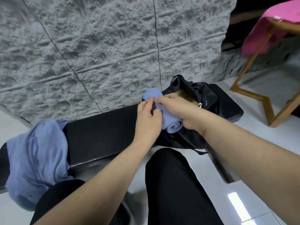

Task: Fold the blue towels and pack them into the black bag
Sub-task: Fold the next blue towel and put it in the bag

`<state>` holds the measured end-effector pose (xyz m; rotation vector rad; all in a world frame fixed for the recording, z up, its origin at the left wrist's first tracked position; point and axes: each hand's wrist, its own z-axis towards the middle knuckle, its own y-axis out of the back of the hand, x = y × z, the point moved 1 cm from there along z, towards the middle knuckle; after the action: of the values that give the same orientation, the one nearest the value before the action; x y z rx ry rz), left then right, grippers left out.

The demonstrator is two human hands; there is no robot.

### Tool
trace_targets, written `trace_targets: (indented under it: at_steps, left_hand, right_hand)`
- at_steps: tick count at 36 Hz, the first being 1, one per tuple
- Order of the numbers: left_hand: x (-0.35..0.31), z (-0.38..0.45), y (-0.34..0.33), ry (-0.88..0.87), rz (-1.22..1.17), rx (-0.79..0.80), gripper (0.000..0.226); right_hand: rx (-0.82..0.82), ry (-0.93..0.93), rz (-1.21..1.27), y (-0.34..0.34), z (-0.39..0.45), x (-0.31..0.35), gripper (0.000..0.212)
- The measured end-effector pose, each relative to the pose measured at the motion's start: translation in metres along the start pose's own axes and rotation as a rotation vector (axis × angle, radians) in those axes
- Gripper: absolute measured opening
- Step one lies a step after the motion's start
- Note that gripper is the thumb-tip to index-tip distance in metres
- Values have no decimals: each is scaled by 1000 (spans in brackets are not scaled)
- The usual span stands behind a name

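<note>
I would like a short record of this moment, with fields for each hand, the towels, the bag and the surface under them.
left hand: left hand pinches the upper edge of the rolled blue towel
right hand: right hand grips the roll from its right side
rolled blue towel: rolled up, spiral end facing the camera, held at the black bag
loose blue towel: loose blue towel lies crumpled at the bench's left end, unfolded
black bag: open, on the right end of the black bench
</note>
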<state>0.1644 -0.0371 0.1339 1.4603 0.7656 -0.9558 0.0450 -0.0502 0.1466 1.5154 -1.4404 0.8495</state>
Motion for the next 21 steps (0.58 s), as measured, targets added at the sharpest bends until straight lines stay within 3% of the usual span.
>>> trace_targets:
  at_steps: [6,16,21]
  left_hand:
    - [-5,6,-42,44,-43,88,53]
    - [-11,24,-100,153,-88,175,56]
    - [-8,36,-115,112,169,225,53]
  right_hand:
    - [48,-101,226,51,1,-9,25]
    - [-88,-260,584,89,12,-47,39]
    - [-154,-277,679,100,20,-62,32]
